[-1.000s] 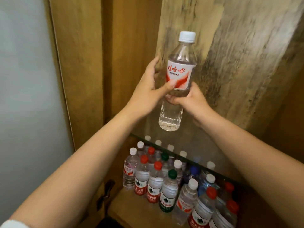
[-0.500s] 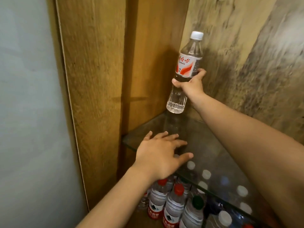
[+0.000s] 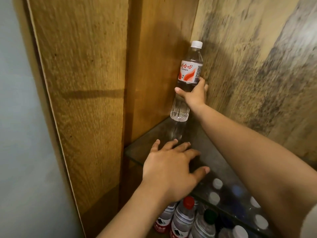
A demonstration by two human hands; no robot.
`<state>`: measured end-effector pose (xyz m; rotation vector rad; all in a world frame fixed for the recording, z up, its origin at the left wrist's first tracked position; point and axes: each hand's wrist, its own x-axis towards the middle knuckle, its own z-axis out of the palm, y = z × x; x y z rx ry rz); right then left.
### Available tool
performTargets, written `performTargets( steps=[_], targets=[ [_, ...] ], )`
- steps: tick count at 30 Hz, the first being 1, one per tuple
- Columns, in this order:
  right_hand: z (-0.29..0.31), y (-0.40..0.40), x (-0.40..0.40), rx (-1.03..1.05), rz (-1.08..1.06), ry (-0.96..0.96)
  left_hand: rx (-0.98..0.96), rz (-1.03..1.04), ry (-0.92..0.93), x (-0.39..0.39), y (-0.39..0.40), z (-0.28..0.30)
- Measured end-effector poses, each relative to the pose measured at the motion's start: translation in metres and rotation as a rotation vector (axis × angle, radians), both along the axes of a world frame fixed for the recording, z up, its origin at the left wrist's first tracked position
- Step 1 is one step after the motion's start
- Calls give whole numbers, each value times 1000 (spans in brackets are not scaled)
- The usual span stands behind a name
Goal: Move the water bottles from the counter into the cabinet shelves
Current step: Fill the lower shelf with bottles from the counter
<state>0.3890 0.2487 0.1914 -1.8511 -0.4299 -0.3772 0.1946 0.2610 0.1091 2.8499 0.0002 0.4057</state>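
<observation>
A: How far along is the job?

B: Well under way, I'd judge. The lower shelf [image 3: 164, 235] already carries a crowd of stored bottles [image 3: 184, 219], red, green, white and blue caps showing, several only seen through the glass shelf [image 3: 137, 152] above them. That glass shelf has just 1 bottle arriving. The table the bottles come from is out of view, so I cannot tell how many are left.

A: Where is the bottle in hand?

B: The white-capped bottle [image 3: 188, 79] stands upright in the back left corner of the cabinet, its base at the glass or just above it; whether it actually touches, I cannot tell. The right hand [image 3: 193, 94] has thumb and fingers curled round its middle, just under the red-and-white label.

A: And the other one of the 2 hands?

B: The left hand [image 3: 173, 167] holds nothing. Its fingers are spread and straight, palm down over the front edge of the glass shelf, seemingly resting there.

A: What differs from half a second ago?

B: The bottle has gone lower and deeper into the corner, closing on its own reflection. The right hand's grip looks unchanged, and the left hand has stayed spread at the shelf edge. A second ago both hands held the bottle in mid-air.
</observation>
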Motion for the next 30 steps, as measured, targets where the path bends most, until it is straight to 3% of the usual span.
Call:
performTargets(
  steps=[4,12,20,23,26,28,30],
  targets=[
    [-19,-9,0,-129,-31,-16,-7,-8,5,-2,-1,2],
    [-26,-6,6,-95,-80,-10,-7,-3,18,-4,-2,4],
    [-29,1,3,-213,-235,-53,0,12,1,-1,-2,2],
    [-27,1,2,-203,-203,-3,-5,16,-16,0,-2,0],
    [-24,-5,1,-172,-77,172,-12,6,-21,1,-1,0],
    [-26,-13,-6,-240,-44,255,-17,0,-30,0,1,0],
    [-28,-23,-16,-317,-53,219,-19,-11,-30,0,2,0]
  ],
)
